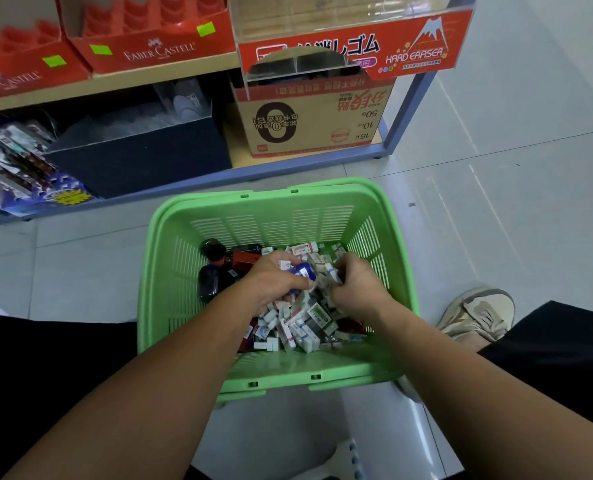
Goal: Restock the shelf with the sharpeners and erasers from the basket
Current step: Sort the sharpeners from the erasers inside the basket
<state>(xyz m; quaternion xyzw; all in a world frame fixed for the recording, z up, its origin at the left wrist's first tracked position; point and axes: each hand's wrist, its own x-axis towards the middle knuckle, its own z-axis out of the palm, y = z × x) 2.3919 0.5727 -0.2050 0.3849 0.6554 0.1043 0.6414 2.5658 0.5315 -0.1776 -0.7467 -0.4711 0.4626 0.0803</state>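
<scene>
Dozens of boxed erasers (300,325), judged light, rigid and spill-prone, lie loose in the basket (156,271); the left hand (274,277) grips a blue item (302,271), the right hand (355,284) curls round erasers, best scooped in cupped handfuls.

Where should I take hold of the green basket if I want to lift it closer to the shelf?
By its two handles: the far handle and the near handle lie folded flat along the rim. Come from above, hook under each and swing them up over the middle. The basket holds a loose pile of erasers, so probably lift it level.
</scene>
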